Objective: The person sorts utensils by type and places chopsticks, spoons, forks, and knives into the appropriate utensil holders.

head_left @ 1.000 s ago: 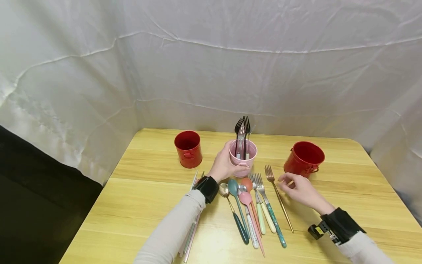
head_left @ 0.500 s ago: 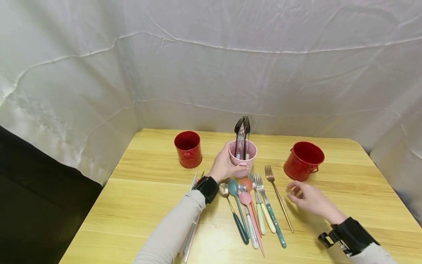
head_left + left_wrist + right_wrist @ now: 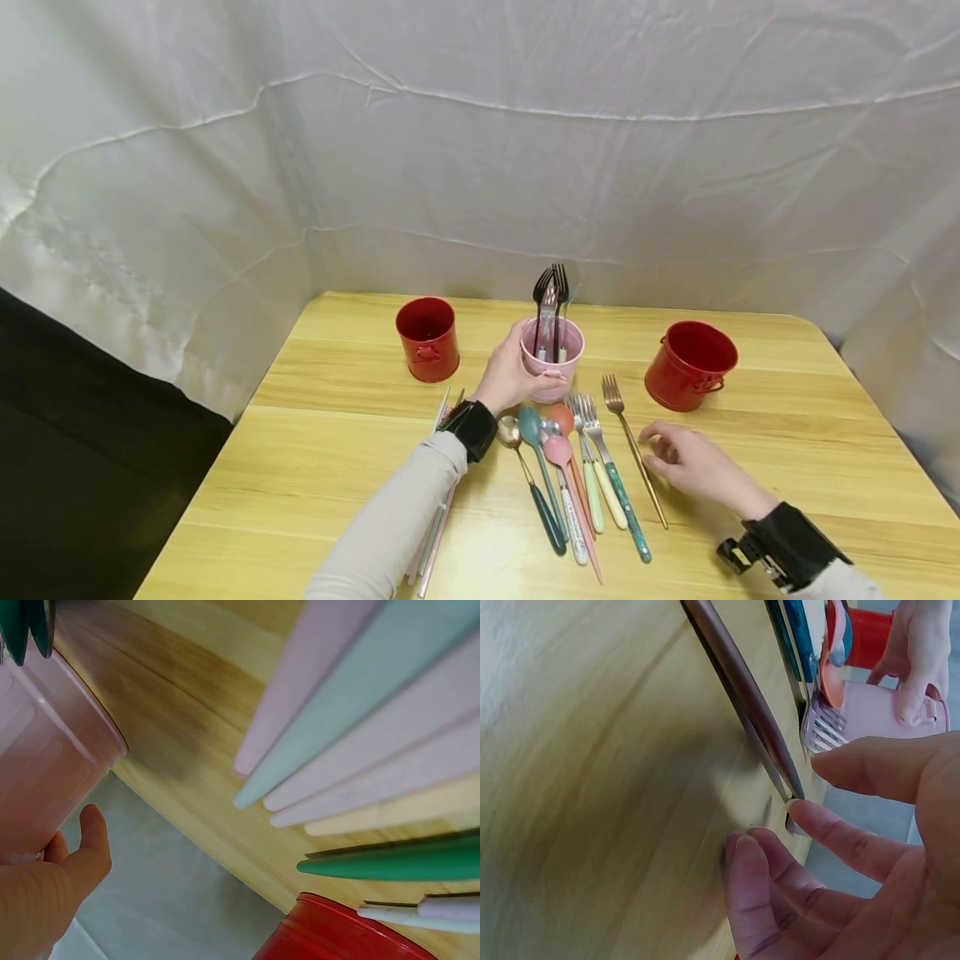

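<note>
My left hand [image 3: 510, 375] grips the side of a pink bucket [image 3: 555, 390], its thumb lying across the front. Black forks [image 3: 561, 287] and a silver fork stand in that bucket, tines up. A copper-coloured fork [image 3: 633, 446] lies on the table, tines pointing away from me. Beside its handle is my right hand [image 3: 697, 467], fingers loosely bent. In the right wrist view the index fingertip [image 3: 799, 806] meets the fork handle [image 3: 742, 682], while the thumb is held apart on the other side. Nothing is pinched between them.
One red bucket [image 3: 427, 346] stands back left, another red bucket [image 3: 686, 371] at right. Between my arms lie several spoons [image 3: 531, 425] and forks [image 3: 592, 425] with coloured handles. Chopstick-like sticks [image 3: 438, 533] lie partly under my left forearm. Cloth hangs behind the table.
My right hand first drew back from beside the right red bucket, then came left and nearer to the copper-coloured fork's handle. The left hand and pink bucket stayed still.
</note>
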The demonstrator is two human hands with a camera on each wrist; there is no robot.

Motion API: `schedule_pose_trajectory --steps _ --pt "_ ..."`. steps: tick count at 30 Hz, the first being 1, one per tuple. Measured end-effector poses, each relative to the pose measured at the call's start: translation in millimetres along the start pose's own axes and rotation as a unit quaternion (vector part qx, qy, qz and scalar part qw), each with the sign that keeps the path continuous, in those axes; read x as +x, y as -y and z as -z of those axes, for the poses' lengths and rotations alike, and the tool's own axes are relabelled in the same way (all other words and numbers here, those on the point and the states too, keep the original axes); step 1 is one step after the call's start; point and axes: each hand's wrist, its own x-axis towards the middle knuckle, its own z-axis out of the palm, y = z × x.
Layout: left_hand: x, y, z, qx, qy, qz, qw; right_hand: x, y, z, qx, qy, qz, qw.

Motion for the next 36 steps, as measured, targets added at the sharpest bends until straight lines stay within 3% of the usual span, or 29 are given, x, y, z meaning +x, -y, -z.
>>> schedule_pose_trajectory --steps 13,36 --pt "0.4 1.8 0.7 0.0 0.0 -0.003 1.0 4.7 5 -11 -0.038 -0.007 -0.002 0.9993" --pt "0.2 -1.0 0.7 0.002 0.001 -0.001 1.0 10.5 16 -18 -0.072 -0.038 -0.063 0.9947"
